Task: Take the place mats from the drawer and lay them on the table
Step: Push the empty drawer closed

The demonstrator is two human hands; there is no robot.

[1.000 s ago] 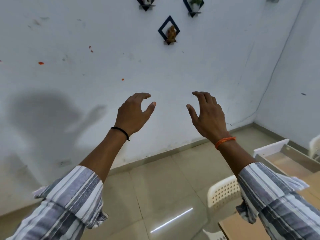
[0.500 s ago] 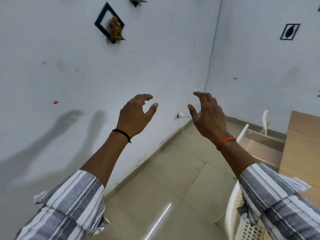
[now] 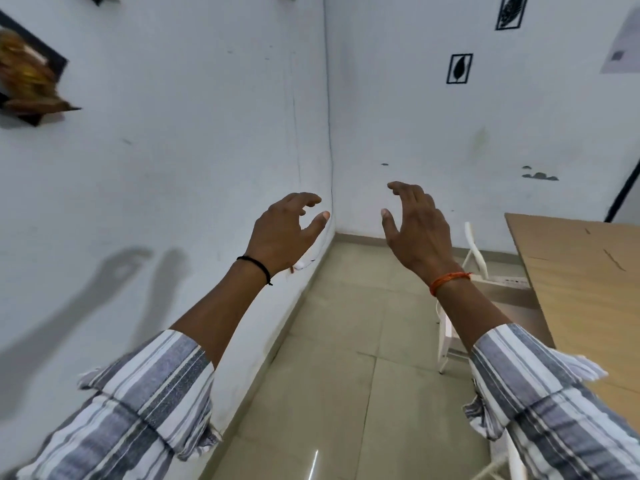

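Observation:
My left hand (image 3: 282,233) and my right hand (image 3: 417,230) are raised in front of me at chest height, palms facing each other, fingers curled and apart, holding nothing. Both hover in the air before the white corner of the room. The light wooden table (image 3: 585,289) stands at the right, its top bare in the part I see. An open drawer (image 3: 509,294) with a pale bottom shows under the table's left edge, below my right wrist. No place mats are in view.
A white plastic chair (image 3: 476,251) stands beside the table near the far wall, and another white chair (image 3: 446,337) is under my right forearm. A small wall shelf with a figurine (image 3: 31,81) hangs at the left. Beige floor tiles (image 3: 343,341) run along the wall.
The view has swung to the right: the wall shelf slid left, the room corner and more of the table came into sight. Both hands kept the same raised, open pose.

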